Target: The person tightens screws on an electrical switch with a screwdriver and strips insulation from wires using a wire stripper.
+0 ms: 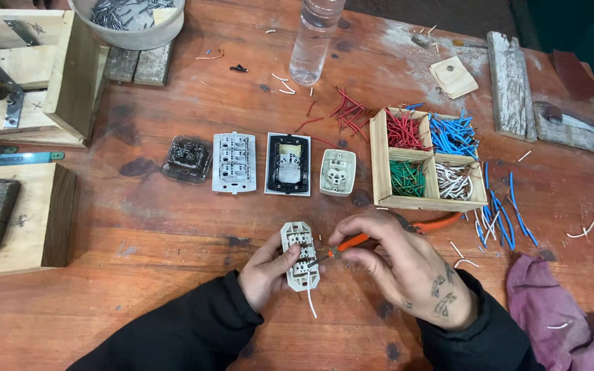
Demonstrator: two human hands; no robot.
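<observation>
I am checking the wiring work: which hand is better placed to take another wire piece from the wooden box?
Probably the right hand, though it holds the orange pliers. It is nearer the wooden box, which lies on its side. The left hand holds the white switch.

We see both forearms in black sleeves coming up from the lower edge. Our left hand [264, 269] is cupped, palm turned rightward, fingers curled and thumb lying just above them. Our right hand [401, 260] (tattooed on its back) arches knuckles-up, its fingertips [339, 237] pinched together and pointing toward the left fingers, close beside them.
</observation>
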